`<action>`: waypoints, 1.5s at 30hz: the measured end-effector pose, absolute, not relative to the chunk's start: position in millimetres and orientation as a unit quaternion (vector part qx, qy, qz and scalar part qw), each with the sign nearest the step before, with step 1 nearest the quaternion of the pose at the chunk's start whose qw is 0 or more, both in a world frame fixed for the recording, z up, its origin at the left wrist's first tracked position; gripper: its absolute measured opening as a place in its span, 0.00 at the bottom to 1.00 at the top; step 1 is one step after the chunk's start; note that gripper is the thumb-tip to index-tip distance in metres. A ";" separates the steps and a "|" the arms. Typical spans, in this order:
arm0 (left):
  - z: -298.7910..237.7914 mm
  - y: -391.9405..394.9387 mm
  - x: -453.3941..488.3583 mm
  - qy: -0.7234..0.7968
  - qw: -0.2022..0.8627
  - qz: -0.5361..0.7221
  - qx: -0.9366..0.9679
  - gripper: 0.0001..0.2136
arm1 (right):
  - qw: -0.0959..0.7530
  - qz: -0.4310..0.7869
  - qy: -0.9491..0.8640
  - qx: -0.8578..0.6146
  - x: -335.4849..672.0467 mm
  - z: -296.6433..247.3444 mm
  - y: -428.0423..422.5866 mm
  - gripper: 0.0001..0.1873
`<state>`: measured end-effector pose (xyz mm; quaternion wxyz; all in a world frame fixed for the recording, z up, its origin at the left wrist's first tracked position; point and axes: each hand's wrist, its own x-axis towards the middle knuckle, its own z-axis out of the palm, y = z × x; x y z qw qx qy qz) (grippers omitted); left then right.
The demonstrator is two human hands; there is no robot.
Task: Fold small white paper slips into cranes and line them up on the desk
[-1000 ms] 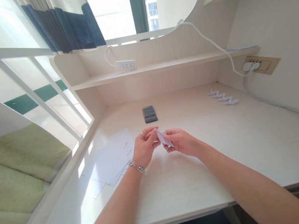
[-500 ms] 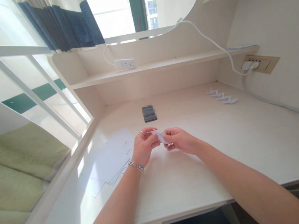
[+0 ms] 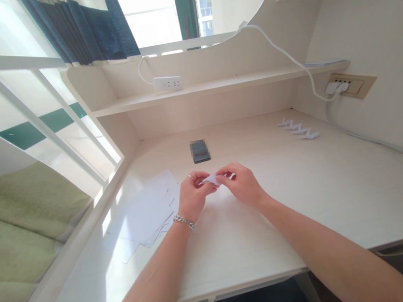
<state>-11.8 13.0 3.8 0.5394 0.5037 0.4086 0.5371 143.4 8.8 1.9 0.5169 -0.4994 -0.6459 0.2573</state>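
A small folded piece of white paper point(image 3: 212, 179) is pinched between my two hands, just above the desk point(image 3: 242, 257). My left hand point(image 3: 192, 194), with a ring and a chain bracelet, grips the paper's left side between thumb and fingers. On the other side, my right hand point(image 3: 241, 183) pinches its right edge, fingers bent over the top. The fingers hide part of the folds. Beyond the hands lies a dark phone-like object point(image 3: 200, 151), its surface blurred. Several folded paper cranes point(image 3: 300, 129) stand in a row at the back right.
White paper sheets point(image 3: 149, 206) lie loosely stacked left of my hands. A shelf point(image 3: 214, 87) crosses the back and carries a power strip point(image 3: 167, 83). A white cable point(image 3: 285, 52) runs down to the wall socket point(image 3: 352, 84). A white railing point(image 3: 28, 110) borders the left side.
My right hand has turned over the paper, from holding it at the side to pinching its edge from above. The folded paper has tilted flatter. My left hand keeps its hold.
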 end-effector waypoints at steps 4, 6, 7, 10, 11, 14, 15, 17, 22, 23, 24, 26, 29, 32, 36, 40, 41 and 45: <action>1.9 14.2 -12.2 0.405 0.529 0.552 0.501 0.15 | 0.494 0.334 -0.646 -0.476 140.2 5.8 5.2 0.11; 0.6 14.9 -13.2 0.408 0.520 0.554 0.506 0.16 | 0.484 0.375 -0.640 -0.464 139.9 6.9 4.7 0.13; -0.1 15.2 -13.6 0.408 0.516 0.553 0.511 0.16 | 0.481 0.389 -0.638 -0.458 140.0 6.9 4.8 0.14; -2.1 15.4 -14.2 0.405 0.511 0.545 0.527 0.15 | 0.484 0.416 -0.628 -0.446 140.6 5.4 5.9 0.13; -2.6 15.4 -14.0 0.403 0.511 0.541 0.533 0.14 | 0.487 0.426 -0.621 -0.442 140.6 4.8 6.5 0.13; -3.3 14.8 -13.1 0.400 0.510 0.528 0.548 0.13 | 0.497 0.463 -0.588 -0.438 139.5 3.3 8.0 0.15; -3.2 14.6 -12.8 0.401 0.511 0.524 0.551 0.13 | 0.502 0.473 -0.575 -0.440 138.9 3.1 8.5 0.15; -2.5 13.9 -12.2 0.404 0.515 0.519 0.550 0.13 | 0.510 0.485 -0.551 -0.449 138.1 2.7 9.7 0.16; 1.4 12.0 -10.8 0.422 0.516 0.518 0.537 0.12 | 0.534 0.460 -0.528 -0.475 139.6 -0.1 13.8 0.15; 2.1 11.9 -10.7 0.428 0.513 0.518 0.534 0.12 | 0.540 0.453 -0.525 -0.478 140.2 -0.6 14.4 0.15; 2.7 11.9 -10.8 0.433 0.511 0.518 0.531 0.12 | 0.544 0.449 -0.522 -0.481 140.8 -0.9 15.0 0.16; 2.8 12.6 -11.2 0.439 0.509 0.517 0.530 0.12 | 0.548 0.446 -0.513 -0.486 141.6 -0.5 15.5 0.16; 0.8 15.1 -12.4 0.442 0.507 0.514 0.533 0.13 | 0.548 0.460 -0.495 -0.494 142.2 2.3 15.3 0.14; -1.9 17.5 -13.5 0.440 0.506 0.507 0.541 0.15 | 0.545 0.483 -0.472 -0.497 142.6 6.4 14.2 0.13; -2.9 17.3 -14.1 0.451 0.492 0.490 0.561 0.16 | 0.537 0.501 -0.462 -0.496 142.3 10.0 12.0 0.13; -1.4 14.7 -13.9 0.476 0.472 0.476 0.569 0.16 | 0.533 0.503 -0.475 -0.486 141.1 8.3 10.6 0.14; -1.1 14.2 -13.8 0.481 0.467 0.474 0.570 0.16 | 0.533 0.502 -0.480 -0.483 141.0 7.4 10.5 0.14; -1.1 13.8 -13.1 0.487 0.455 0.467 0.581 0.16 | 0.532 0.492 -0.501 -0.473 141.3 4.1 11.0 0.15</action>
